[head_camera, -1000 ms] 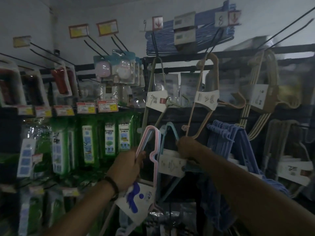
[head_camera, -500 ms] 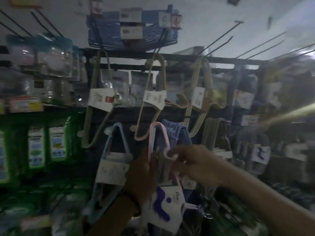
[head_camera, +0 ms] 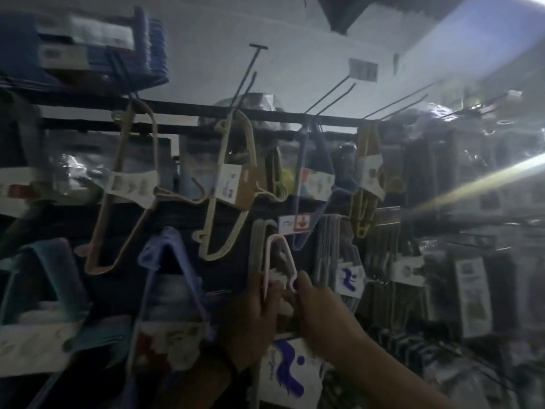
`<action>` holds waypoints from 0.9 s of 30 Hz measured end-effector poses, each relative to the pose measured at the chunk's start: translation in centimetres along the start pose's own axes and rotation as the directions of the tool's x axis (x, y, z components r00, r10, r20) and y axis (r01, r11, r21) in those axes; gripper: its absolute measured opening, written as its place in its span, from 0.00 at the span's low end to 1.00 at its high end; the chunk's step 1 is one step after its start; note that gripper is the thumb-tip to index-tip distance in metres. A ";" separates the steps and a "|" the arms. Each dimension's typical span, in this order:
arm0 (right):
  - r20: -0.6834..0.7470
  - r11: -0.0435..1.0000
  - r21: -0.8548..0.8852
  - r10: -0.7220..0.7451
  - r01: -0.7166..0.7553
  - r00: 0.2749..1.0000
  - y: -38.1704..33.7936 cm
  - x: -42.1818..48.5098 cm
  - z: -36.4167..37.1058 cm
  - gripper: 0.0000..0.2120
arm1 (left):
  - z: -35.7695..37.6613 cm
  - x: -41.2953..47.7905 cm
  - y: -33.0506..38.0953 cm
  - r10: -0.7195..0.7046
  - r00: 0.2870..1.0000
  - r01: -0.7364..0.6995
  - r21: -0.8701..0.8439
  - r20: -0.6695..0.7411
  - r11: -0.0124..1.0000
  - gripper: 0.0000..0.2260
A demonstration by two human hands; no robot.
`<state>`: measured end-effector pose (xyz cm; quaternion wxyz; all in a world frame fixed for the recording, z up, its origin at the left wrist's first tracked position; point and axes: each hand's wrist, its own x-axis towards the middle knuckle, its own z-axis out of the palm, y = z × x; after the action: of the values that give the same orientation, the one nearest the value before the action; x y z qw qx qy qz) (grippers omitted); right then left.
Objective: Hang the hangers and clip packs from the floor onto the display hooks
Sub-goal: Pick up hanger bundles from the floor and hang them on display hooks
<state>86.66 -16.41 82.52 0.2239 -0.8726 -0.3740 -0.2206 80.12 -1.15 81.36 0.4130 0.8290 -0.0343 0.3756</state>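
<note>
Head view: both hands' grip pinches the pink hanger pack (head_camera: 280, 261), grey hangers (head_camera: 333, 246) crowding beside it.

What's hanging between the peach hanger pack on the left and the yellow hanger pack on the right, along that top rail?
In the head view, two packs hang between the peach hanger pack and the yellow hanger pack: a cream hanger pack, then a blue hanger pack.
</note>
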 end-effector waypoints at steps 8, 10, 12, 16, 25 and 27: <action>-0.045 0.996 -0.031 0.086 -0.088 0.995 17.7 1.8 -0.8 0.11 | 12.1 4.1 -0.8 0.208 0.973 -0.230 0.357 0.099 0.905 0.29; -0.036 0.996 -0.028 0.086 -0.087 0.996 21.2 2.6 -1.3 0.14 | 14.7 5.6 -0.4 0.277 0.937 -0.346 0.447 0.215 0.825 0.34; -0.031 0.995 -0.060 0.072 -0.074 0.997 23.3 3.8 -1.6 0.18 | 16.2 6.7 -0.1 0.302 0.906 -0.415 0.479 0.297 0.774 0.36; -0.077 0.984 -0.167 0.046 -0.059 0.996 26.9 6.0 -2.8 0.19 | 19.4 8.9 0.2 0.293 0.879 -0.466 0.540 0.377 0.701 0.39; -0.211 0.970 -0.240 -0.008 -0.044 0.977 29.9 6.2 -3.5 0.13 | 21.4 10.3 -0.2 0.425 0.817 -0.576 0.599 0.390 0.556 0.37; -0.232 0.971 -0.239 -0.039 -0.018 0.972 30.2 6.0 -3.4 0.14 | 21.7 10.3 -0.3 0.469 0.798 -0.595 0.625 0.379 0.506 0.36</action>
<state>112.34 -33.77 81.75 0.1585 -0.8589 -0.3201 -0.3670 100.50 -13.73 79.65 -0.0851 0.8971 -0.1714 0.3982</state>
